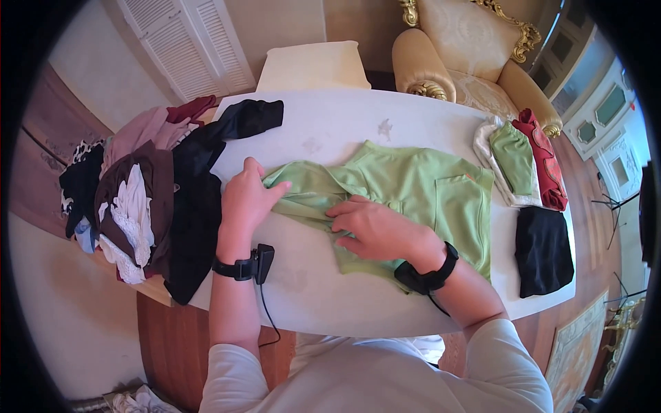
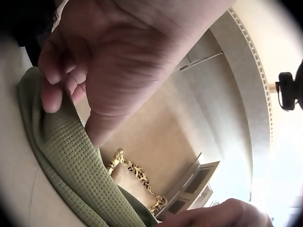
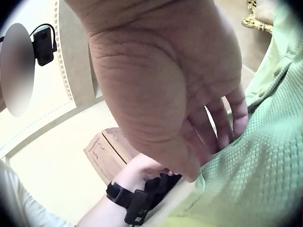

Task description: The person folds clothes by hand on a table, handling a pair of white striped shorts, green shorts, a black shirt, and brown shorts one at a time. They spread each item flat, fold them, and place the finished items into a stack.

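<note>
A light green waffle-knit garment (image 1: 420,172) with a patch pocket lies spread over the middle of the white table (image 1: 303,303). My left hand (image 1: 249,196) is at its narrow left end. In the left wrist view, the left fingertips (image 2: 52,97) lie on the outer face of the cloth while the thumb goes behind its edge, pinching it. My right hand (image 1: 379,230) rests on the middle of the garment, thumb spread from the fingers. In the right wrist view, its fingers (image 3: 220,125) reach down fairly straight onto the green cloth, with the thumb tip at a fold.
A heap of loose clothes (image 1: 138,186), black, brown, pink and white, covers the left end of the table. Folded red, green and white clothes (image 1: 516,162) lie at the right, beside a folded black one (image 1: 544,251). Behind stand a cream stool (image 1: 313,65) and a gilded armchair (image 1: 475,55).
</note>
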`<state>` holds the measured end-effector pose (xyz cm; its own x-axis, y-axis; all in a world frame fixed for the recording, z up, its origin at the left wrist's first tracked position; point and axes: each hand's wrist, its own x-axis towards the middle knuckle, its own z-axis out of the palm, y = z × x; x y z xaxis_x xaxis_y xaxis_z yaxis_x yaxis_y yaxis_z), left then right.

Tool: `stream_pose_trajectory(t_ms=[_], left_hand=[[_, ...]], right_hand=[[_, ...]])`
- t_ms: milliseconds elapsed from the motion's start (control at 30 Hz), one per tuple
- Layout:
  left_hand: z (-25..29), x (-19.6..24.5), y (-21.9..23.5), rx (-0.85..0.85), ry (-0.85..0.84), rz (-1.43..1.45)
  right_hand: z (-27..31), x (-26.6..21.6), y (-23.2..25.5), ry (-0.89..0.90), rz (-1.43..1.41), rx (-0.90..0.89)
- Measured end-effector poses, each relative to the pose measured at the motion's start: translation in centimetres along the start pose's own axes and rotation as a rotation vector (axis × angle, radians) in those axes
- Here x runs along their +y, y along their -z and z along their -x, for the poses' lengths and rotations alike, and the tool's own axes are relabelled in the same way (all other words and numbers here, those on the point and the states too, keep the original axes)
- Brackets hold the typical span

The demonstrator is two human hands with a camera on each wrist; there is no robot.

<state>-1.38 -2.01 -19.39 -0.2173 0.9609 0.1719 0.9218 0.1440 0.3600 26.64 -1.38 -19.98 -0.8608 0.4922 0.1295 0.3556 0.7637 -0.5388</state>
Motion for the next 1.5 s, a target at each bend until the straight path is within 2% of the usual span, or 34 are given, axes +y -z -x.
stream_pose_trajectory(t_ms=[133,333,433,533,633,733,867,967,1033,1067,1133,1167,1267,1433,1500], left_hand=[[-0.4,-1.1,-0.6,-0.001,0.019,-0.012],[-1.0,-1.6,-0.5,0.423,-0.105,0.087],[-1.2,-1.1,-0.2,0.522,-0.094,0.193],[-0.7,-0.6,0.5,0.437,-0.071,0.271],[-0.8,-2.4,0.7,0.251,-0.124,0.164],[-1.1,-2.9,1.3,-0.078,0.146,0.104],[-0.9,-2.6,1.0,0.037,0.054,0.003],[-0.6,-2.9,-0.1,0.154,-0.084,0.07],[-0.5,-3.2,-0.9,0.202,-0.175,0.085],[-0.5,-3.3,-0.9,0.131,-0.163,0.098],[-0.7,-3.2,-0.5,-0.009,-0.143,0.12],[-0.8,-3.1,-0.5,-0.015,-0.13,0.111],[-0.8,-2.9,-0.3,-0.024,-0.09,0.1],[-0.6,-2.7,0.0,0.031,-0.091,0.062],[-0.7,-2.4,0.1,-0.032,-0.041,0.001]], right_hand=[[0.0,0.1,0.1,0.017,-0.012,-0.005],[0.1,0.2,0.4,0.021,0.002,-0.045],[-0.1,0.0,0.7,-0.004,0.011,-0.084],[0.0,-0.2,0.9,-0.024,-0.007,-0.098],[0.0,-0.3,0.8,-0.039,-0.01,-0.097],[0.0,-0.2,0.9,-0.014,-0.001,-0.085],[0.3,0.0,1.5,-0.029,-0.144,-0.125],[0.4,-0.9,4.1,-0.194,-0.239,-0.121],[0.2,-0.4,4.4,-0.227,-0.184,0.008],[0.2,-0.1,4.3,-0.244,-0.157,0.073],[0.4,0.4,3.3,-0.163,-0.051,0.151],[0.5,0.7,2.8,-0.121,0.002,0.191],[0.3,1.5,1.5,-0.042,-0.02,0.072],[0.4,1.7,0.9,-0.055,0.061,0.1],[0.3,1.8,0.8,-0.061,0.088,0.119]])
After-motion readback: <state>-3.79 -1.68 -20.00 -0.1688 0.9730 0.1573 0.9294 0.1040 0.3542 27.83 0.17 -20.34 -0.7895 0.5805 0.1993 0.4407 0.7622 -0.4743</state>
